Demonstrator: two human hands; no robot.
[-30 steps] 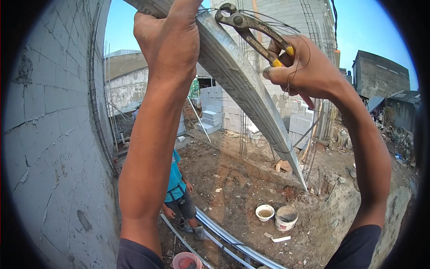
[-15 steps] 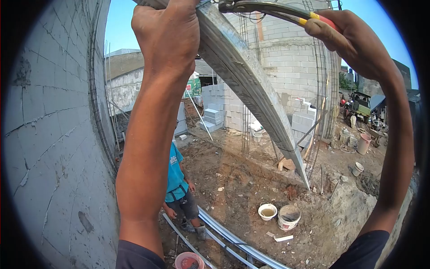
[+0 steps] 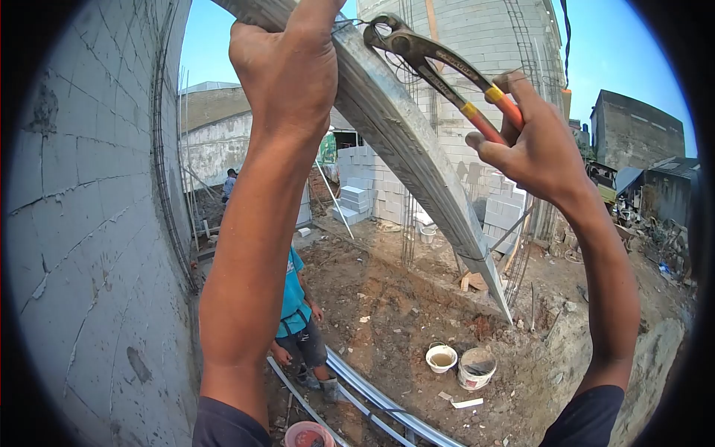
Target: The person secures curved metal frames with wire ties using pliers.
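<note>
Block walls point(image 3: 82, 223), dirt pit point(image 3: 417, 313) below. Overhead, left hand point(image 3: 287, 82) grip clamped on channel point(image 3: 417, 164); right hand point(image 3: 536, 149) grip closed round pincers point(image 3: 439, 67), jaws at wire point(image 3: 348, 24) just beside left grip. Best: brace channel, bite wire squarely, twist evenly

A grey block wall point(image 3: 82, 223) flanks a dirt yard point(image 3: 402, 313) under blue sky point(image 3: 618, 52).

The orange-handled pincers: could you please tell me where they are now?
Head view, upper centre-right: the pincers are in the right hand, jaws at the metal beam, beside the left hand.
</note>
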